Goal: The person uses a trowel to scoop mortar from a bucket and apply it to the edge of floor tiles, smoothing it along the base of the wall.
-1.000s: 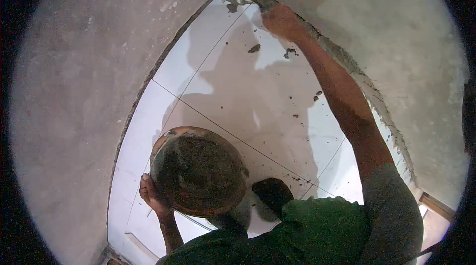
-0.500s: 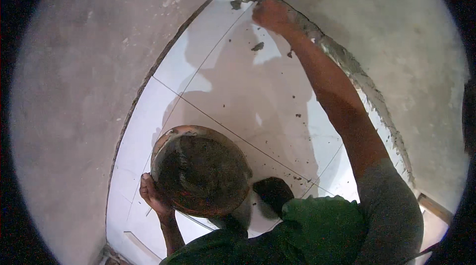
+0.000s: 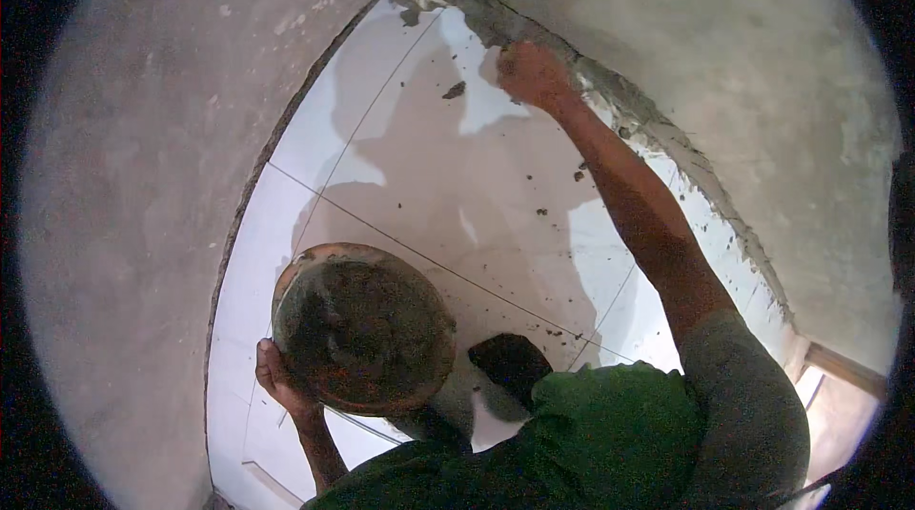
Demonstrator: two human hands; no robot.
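Observation:
My left hand grips the side of a round, shallow pan with dark, wet-looking mixture in it, held low at left of centre. My right arm reaches out to a rough grey mortar strip along the foot of the right wall. My right hand is closed against that strip near the far corner; whatever is in its fingers is too small or hidden to make out. Crumbs of mortar lie on the white tile floor, under my shadow.
Plastered walls meet at the top in a corner, with a dark gap along the left wall's foot. My dark foot and green clothing are at the bottom. A wooden frame stands by an opening at lower right.
My right hand has moved along the mortar strip away from the corner, toward me. The view has shifted slightly; my left hand still holds the pan.

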